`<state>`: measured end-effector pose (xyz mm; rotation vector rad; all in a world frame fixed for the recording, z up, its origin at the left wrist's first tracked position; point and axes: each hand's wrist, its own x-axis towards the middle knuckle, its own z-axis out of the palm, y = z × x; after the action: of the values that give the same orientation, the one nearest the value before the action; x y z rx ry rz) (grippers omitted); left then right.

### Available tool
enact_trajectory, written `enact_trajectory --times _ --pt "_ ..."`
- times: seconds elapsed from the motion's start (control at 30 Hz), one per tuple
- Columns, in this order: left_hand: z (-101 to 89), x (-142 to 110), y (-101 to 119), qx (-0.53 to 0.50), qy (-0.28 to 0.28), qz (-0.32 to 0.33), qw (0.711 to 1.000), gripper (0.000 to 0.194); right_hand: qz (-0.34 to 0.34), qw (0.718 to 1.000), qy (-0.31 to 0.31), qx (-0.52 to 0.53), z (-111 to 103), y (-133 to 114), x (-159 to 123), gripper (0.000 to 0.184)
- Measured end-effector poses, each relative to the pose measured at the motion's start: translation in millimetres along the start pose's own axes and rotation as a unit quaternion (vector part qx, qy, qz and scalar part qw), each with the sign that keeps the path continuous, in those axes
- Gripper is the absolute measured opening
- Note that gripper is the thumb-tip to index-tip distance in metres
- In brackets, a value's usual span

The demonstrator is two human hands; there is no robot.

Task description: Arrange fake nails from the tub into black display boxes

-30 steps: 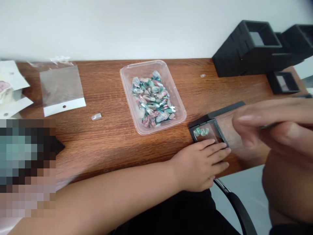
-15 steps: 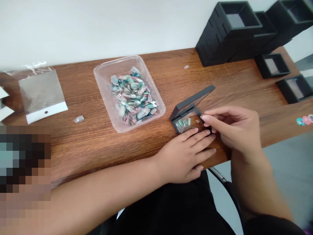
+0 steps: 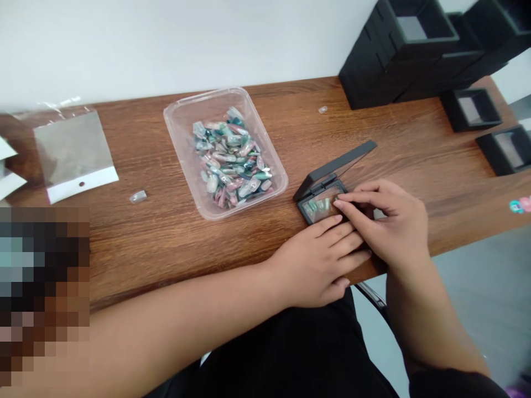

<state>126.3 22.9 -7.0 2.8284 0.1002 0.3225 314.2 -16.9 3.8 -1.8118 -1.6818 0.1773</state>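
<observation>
A small black box with its lid raised sits near the front edge of the wooden table. A row of greenish false nails lies inside it. My left hand lies flat and open on the table, its fingertips against the box's near edge. My right hand covers the box's right half. Its fingers are bent close together and the index tip touches the nails. Whatever is in that pinch is hidden.
A clear plastic tray holds a heap of teal and pink false nails. Loose nails lie on the wood. A clear bag is at far left. Stacked black boxes and an open one stand at back right.
My right hand came down from close to the camera onto the box, then slid its fingertips left over the nails. My left hand stayed flat at the box's edge. The camera view shifted.
</observation>
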Motion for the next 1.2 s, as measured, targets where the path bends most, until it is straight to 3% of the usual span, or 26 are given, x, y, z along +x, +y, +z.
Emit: enact_trajectory --times 0.3,0.63,0.87,1.2 --pt "-0.4 0.5 -0.5 -0.012 -0.001 0.0 1.0 0.057 0.061 0.997 0.013 -0.043 4.5 -6.1 0.8 0.012" --pt "-0.4 0.1 -0.8 -0.025 -0.01 0.0 1.0 0.057 0.118 0.99 0.031 0.068 3.9 1.7 -3.1 0.02" --pt "0.6 -2.4 -0.8 -0.024 -0.004 -0.002 1.0 0.058 0.084 0.995 0.002 0.05 6.5 5.4 -2.1 0.016" --pt "3.9 -3.1 0.2 -0.028 0.016 -0.003 0.999 0.056 0.075 0.996 0.008 0.053 9.8 4.9 0.2 0.017"
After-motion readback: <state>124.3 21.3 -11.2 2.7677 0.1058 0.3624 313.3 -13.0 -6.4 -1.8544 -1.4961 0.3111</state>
